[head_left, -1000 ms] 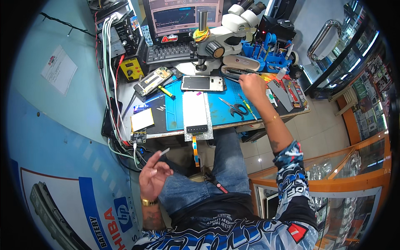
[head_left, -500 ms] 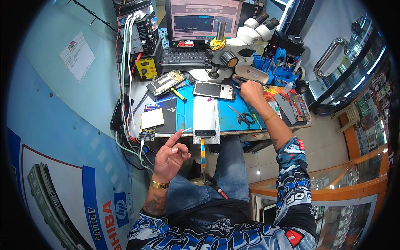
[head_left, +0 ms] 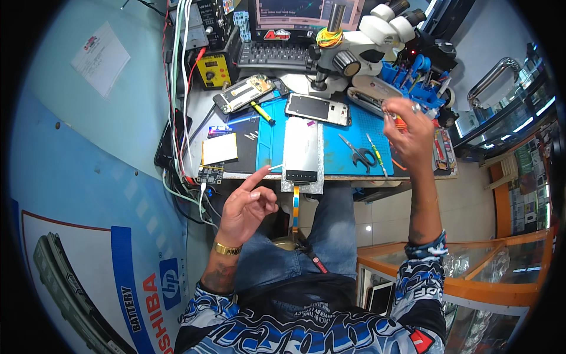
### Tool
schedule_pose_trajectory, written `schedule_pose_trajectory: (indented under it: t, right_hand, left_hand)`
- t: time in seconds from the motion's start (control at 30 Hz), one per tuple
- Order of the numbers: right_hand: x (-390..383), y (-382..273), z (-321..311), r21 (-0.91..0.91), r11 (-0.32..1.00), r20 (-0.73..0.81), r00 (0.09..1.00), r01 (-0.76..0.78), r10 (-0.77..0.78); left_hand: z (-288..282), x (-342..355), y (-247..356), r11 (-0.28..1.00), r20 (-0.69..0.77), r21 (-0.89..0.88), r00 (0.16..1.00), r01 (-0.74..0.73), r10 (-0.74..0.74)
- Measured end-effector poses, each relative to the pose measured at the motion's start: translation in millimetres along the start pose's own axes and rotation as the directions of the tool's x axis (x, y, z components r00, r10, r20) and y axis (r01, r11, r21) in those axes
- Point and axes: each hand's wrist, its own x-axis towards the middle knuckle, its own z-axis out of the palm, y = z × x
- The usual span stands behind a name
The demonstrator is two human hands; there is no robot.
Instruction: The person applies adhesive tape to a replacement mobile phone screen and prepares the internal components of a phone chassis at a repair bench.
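Note:
My left hand [head_left: 250,206] hovers at the near edge of the bench, index finger stretched and the other fingers loosely curled. A thin white strip [head_left: 276,167] shows right at that fingertip; whether it sticks to the finger, I cannot tell. Just right of it a silver, phone-sized panel [head_left: 302,147] with a black end lies on bubble wrap [head_left: 319,184]. My right hand [head_left: 410,127] is raised over the right side of the bench, fingers pinched around something slender that I cannot make out. Behind it lies an open oblong case [head_left: 377,88].
Scissors [head_left: 361,156] and a yellow-green pen-like tool [head_left: 377,154] lie on the blue mat [head_left: 339,168]. A phone frame [head_left: 318,109] lies beyond the panel. A microscope [head_left: 348,62] stands behind it. At left are an opened phone [head_left: 244,93], a white battery-like pack [head_left: 219,149] and cables [head_left: 178,94].
My right hand has lifted away from the oblong case and come back toward me, now with pinched fingers. My left hand keeps its pose. The whole view has shifted slightly.

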Motion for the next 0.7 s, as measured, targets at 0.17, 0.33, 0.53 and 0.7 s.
schedule_pose_trajectory:
  t: [0.17,0.33,0.53,0.7]
  right_hand:
    - [-84,-48,30,0.673,0.343,0.452,0.731,-0.656,0.511]
    - [-132,-74,64,0.53,-0.179,0.753,0.363,-0.829,0.548]
    - [-134,-79,66,0.418,0.283,0.593,0.495,-0.863,0.634]
    - [-132,-76,71,0.417,0.518,0.452,0.665,-0.747,0.595]
  left_hand:
    - [16,6,-1,0.995,-0.026,0.033,0.995,0.093,-0.092]
    - [18,6,-4,0.982,-0.054,0.038,0.982,0.185,-0.182]
    - [14,8,-9,0.97,-0.045,0.053,0.971,0.238,-0.236]
    - [15,10,-10,0.965,-0.055,0.063,0.966,0.255,-0.251]
